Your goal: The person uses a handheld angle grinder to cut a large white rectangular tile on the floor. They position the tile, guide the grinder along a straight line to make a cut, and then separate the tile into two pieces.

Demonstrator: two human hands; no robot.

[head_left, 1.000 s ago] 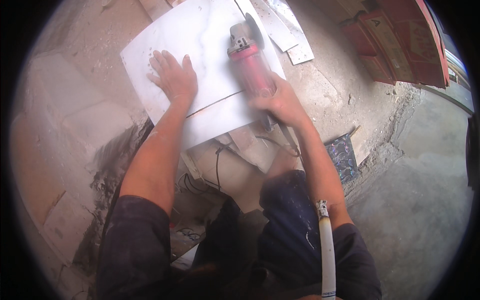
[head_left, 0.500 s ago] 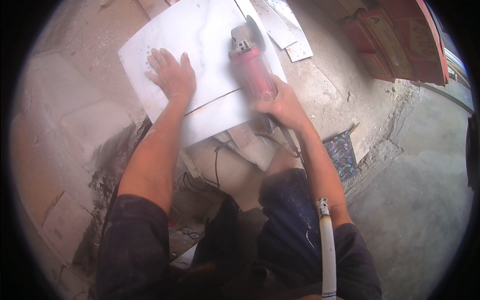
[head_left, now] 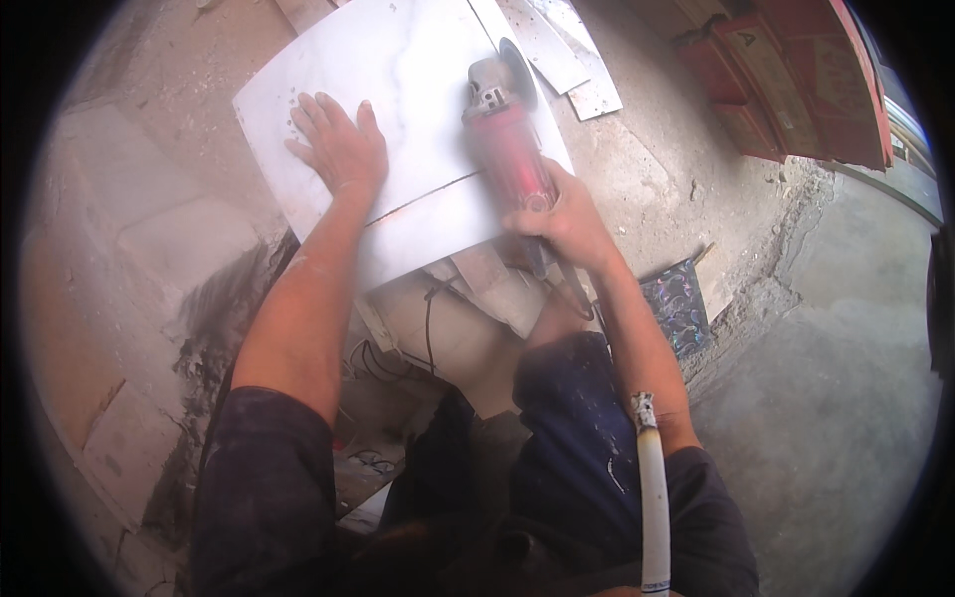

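A white, grey-veined tile point(head_left: 418, 119) lies before me, with a dark cut line across its near part and another line near its far right. My left hand point(head_left: 343, 149) rests flat on its left side, fingers spread. In my right hand point(head_left: 569, 214) is a red angle grinder point(head_left: 509, 149), gripped round the rear of its body. The grinder's disc point(head_left: 517, 73) stands on edge at the tile's right side, along the line there; whether it touches cannot be made out. A cord runs back from the grinder beside my right forearm.
White tile offcuts point(head_left: 595, 98) lie beyond the right edge. Red boxes point(head_left: 786, 85) are stacked at the far right. A dark patterned pouch point(head_left: 676, 306) lies by my right forearm. Broken pieces and cables point(head_left: 430, 328) sit below the tile. A lit cigarette point(head_left: 652, 497) juts up in front.
The grinder and my right hand have shifted slightly toward me and to the right. My left hand stays on the tile in nearly the same place.
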